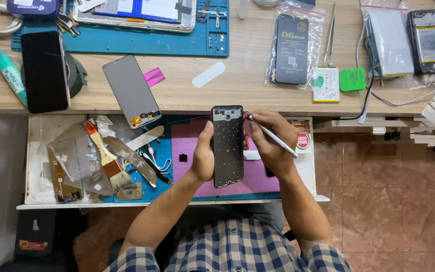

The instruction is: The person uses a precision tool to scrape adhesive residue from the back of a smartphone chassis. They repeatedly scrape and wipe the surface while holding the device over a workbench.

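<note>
My left hand grips the left edge of a black phone frame, held upright over an open drawer, its inner side with small dots facing me. My right hand rests against the frame's right edge and holds metal tweezers, whose tip touches the frame's top right corner.
The drawer holds a purple mat, a brush, plastic bags and small parts. On the wooden desk lie a grey screen panel, a black phone, a teal work mat, a bagged phone part, another pair of tweezers and cables.
</note>
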